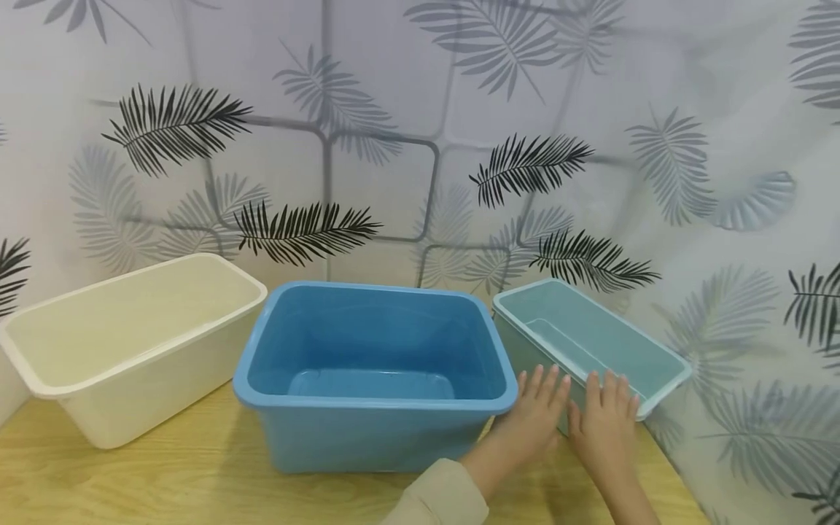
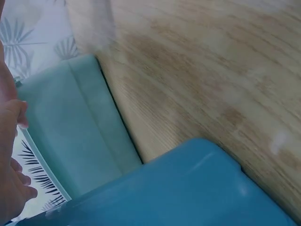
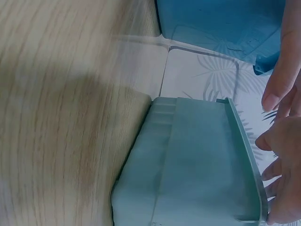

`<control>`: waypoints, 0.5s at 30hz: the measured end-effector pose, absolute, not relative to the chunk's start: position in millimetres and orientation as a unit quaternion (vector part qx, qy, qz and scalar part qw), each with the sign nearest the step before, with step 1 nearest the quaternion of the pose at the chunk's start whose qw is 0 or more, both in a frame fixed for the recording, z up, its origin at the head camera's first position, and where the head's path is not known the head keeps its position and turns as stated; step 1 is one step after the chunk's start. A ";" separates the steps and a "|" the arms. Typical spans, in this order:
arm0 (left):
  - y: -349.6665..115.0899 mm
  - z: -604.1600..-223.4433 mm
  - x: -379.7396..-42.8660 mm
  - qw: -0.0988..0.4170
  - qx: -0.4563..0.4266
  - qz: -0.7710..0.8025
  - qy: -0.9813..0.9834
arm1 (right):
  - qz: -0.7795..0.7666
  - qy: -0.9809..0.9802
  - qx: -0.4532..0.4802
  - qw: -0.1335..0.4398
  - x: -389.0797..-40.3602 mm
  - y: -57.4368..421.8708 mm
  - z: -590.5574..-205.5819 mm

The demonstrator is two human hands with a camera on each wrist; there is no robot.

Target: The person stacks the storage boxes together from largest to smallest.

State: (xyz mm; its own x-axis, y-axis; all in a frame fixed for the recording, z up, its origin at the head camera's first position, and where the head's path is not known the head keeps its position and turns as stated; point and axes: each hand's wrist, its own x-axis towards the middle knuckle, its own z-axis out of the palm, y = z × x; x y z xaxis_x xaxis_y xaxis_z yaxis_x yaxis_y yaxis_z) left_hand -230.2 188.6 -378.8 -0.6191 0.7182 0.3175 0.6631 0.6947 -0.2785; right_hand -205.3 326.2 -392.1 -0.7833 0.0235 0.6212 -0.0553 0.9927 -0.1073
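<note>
A small pale teal plastic bin (image 1: 610,335) stands at the right, turned at an angle against the wall. Both hands are over its near long side. My left hand (image 1: 528,419) reaches from a cream sleeve between this bin and the blue bin (image 1: 387,430), fingers extended at the teal rim. To its right, my right hand (image 1: 605,430) has its fingers spread and straight, fingertips overlapping the same rim in the head view. Neither hand grips anything. The right wrist view shows the teal bin's side wall (image 3: 202,160) with fingers beside its rim.
A long cream bin (image 1: 151,394) sits at the far left, angled beside the blue one. All three stand on a wood-grain table (image 1: 197,474). Behind and to the right hangs a white covering with leaf prints (image 1: 407,146), close to the teal bin.
</note>
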 end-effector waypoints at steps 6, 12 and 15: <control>190.9 -383.7 -234.2 0.235 -0.378 0.080 -0.892 | 0.033 -0.944 -0.002 0.328 -210.2 325.0 -396.2; 191.5 -385.6 -236.1 0.250 -0.386 0.072 -0.885 | 0.027 -0.937 -0.001 0.347 -212.2 329.3 -400.2; 191.8 -386.3 -237.0 0.239 -0.382 0.084 -0.889 | 0.035 -0.937 0.003 0.347 -212.0 330.7 -400.3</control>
